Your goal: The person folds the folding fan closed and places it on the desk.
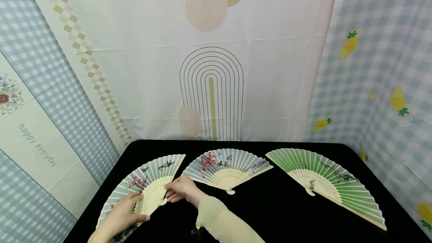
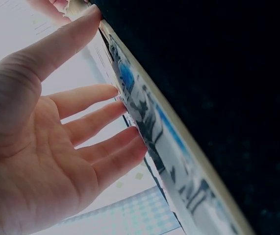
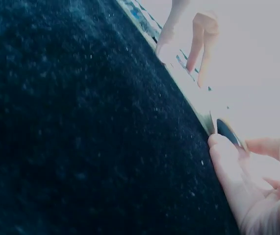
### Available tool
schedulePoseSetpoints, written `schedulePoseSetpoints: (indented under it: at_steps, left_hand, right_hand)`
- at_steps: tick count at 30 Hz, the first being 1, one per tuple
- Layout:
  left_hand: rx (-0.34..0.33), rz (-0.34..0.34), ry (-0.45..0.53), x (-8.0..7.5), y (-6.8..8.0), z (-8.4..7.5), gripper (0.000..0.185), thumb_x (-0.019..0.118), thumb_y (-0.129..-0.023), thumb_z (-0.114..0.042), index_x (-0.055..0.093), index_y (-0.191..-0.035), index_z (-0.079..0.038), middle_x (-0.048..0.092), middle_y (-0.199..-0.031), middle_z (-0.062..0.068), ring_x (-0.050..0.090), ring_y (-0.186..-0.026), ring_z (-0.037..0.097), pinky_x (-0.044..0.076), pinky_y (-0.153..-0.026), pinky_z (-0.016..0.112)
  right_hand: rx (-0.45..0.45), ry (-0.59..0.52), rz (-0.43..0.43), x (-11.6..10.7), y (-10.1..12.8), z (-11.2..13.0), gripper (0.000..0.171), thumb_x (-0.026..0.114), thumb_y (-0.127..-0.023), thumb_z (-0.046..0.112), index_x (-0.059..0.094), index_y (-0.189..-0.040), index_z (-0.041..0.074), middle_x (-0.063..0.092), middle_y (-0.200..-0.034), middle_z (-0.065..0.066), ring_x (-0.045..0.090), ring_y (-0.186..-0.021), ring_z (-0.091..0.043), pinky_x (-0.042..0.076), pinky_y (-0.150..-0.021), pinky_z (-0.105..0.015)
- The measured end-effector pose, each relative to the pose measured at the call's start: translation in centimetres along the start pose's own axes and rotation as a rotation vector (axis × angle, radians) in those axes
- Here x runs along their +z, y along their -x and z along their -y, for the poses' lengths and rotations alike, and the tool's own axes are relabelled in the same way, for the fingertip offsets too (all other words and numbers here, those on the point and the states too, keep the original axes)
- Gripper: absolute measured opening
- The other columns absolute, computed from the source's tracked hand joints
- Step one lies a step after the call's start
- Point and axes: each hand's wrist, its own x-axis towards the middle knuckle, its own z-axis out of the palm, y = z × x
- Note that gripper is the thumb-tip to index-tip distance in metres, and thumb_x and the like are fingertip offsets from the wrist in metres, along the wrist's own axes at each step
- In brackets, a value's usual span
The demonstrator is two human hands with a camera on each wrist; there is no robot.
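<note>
Left hand (image 1: 123,213) flat, fingers straight on grey fan (image 1: 143,185) | right hand (image 1: 180,190) grip pinches its pivot | risk: uneven pressure could tear leaf, snap ribs.

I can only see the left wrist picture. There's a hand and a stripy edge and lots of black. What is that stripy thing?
Observer: It is a grey-blue folding fan, spread open flat on a black table.
Child: Is it the only fan?
Observer: No. Two more lie open to its right: another grey-blue fan with pink blossoms, and a green fan.
Child: What is the other hand doing?
Observer: The right hand reaches across and touches the first fan near its pivot, while the left hand rests on its ribs.
</note>
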Motion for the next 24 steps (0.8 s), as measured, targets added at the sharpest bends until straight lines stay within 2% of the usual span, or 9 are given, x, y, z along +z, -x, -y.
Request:
schedulePoseSetpoints:
  at_steps: [3,7,11,17,24]
  left_hand:
    - [0.0,-0.007,-0.006,0.0,0.0,-0.1,0.08,0.09,-0.073,-0.038,0.061,-0.127,0.013,0.057,-0.13,0.033,0.057,-0.116,0.05,0.047,-0.095,0.062]
    - [-0.001,-0.014,0.007,-0.1,0.0,-0.2,0.083,0.09,-0.073,-0.038,0.059,-0.129,0.014,0.055,-0.132,0.034,0.056,-0.117,0.05,0.047,-0.096,0.062]
    - [-0.02,-0.005,0.021,-0.3,-0.2,-0.2,0.088,0.089,-0.074,-0.04,0.055,-0.132,0.016,0.052,-0.135,0.036,0.053,-0.12,0.052,0.047,-0.096,0.062]
    - [-0.04,-0.013,0.011,-0.9,-0.6,-0.5,0.092,0.085,-0.078,-0.044,0.05,-0.137,0.017,0.044,-0.139,0.041,0.046,-0.124,0.06,0.038,-0.097,0.074]
    - [-0.007,-0.101,-0.008,-1.3,-0.9,-1.3,0.092,0.084,-0.079,-0.045,0.05,-0.136,0.018,0.042,-0.142,0.041,0.04,-0.128,0.062,0.035,-0.1,0.075]
  right_hand:
    - [-0.02,0.018,-0.017,0.3,0.2,0.0,0.019,0.067,-0.095,0.009,0.073,-0.082,-0.004,0.072,-0.07,-0.015,0.068,-0.056,-0.016,0.058,-0.051,-0.024]
    - [-0.054,0.044,-0.039,0.7,0.4,0.0,0.022,0.062,-0.098,0.008,0.068,-0.079,-0.001,0.071,-0.068,-0.011,0.059,-0.049,-0.008,0.056,-0.049,-0.021]
    - [-0.087,0.025,-0.054,1.0,0.4,-0.3,0.024,0.058,-0.101,0.007,0.06,-0.077,0.003,0.067,-0.066,-0.007,0.052,-0.048,-0.005,0.056,-0.049,-0.02]
    - [-0.118,-0.043,-0.067,0.6,0.3,-0.3,0.021,0.056,-0.102,0.007,0.058,-0.082,0.002,0.066,-0.069,-0.007,0.055,-0.053,-0.006,0.058,-0.054,-0.022]
    - [-0.144,-0.067,-0.085,-0.6,0.5,0.4,0.021,0.054,-0.105,0.011,0.061,-0.088,0.0,0.067,-0.076,-0.009,0.061,-0.061,-0.01,0.06,-0.061,-0.026]
